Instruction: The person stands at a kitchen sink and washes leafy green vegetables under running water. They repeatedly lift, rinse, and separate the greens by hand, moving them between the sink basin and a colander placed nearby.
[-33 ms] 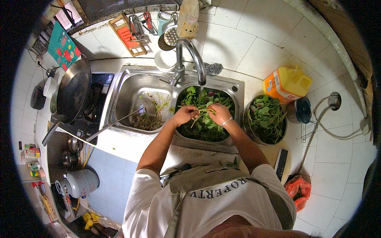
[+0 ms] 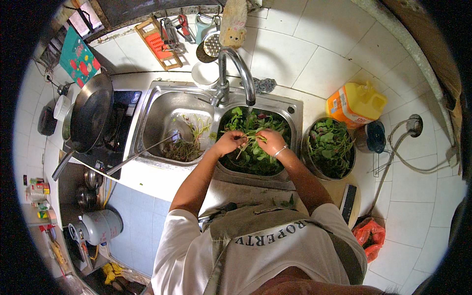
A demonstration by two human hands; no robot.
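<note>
Over the right basin of the steel sink [image 2: 295, 167], both my hands hold a small bunch of leafy green stems [image 2: 252, 139]. My left hand [image 2: 229, 143] pinches the stems at one end. My right hand [image 2: 271, 142], with a bracelet at the wrist, grips them from the other side, fingers closed. Beneath them, loose leafy greens [image 2: 255, 160] fill the basin. The chrome faucet [image 2: 236, 64] arches above its far side. In the left basin [image 2: 162, 115] lies a pile of trimmed stems and wilted bits [image 2: 184, 147], with a long-handled utensil [image 2: 142, 153] resting across the rim.
A round metal pot [image 2: 305, 155] heaped with greens stands right of the sink, near a yellow jug [image 2: 356, 105] and a blue-lidded container [image 2: 376, 137]. At left, a wok [image 2: 91, 115] sits on the stove. Graters [image 2: 158, 45] hang behind. A gas cylinder [image 2: 101, 227] stands below.
</note>
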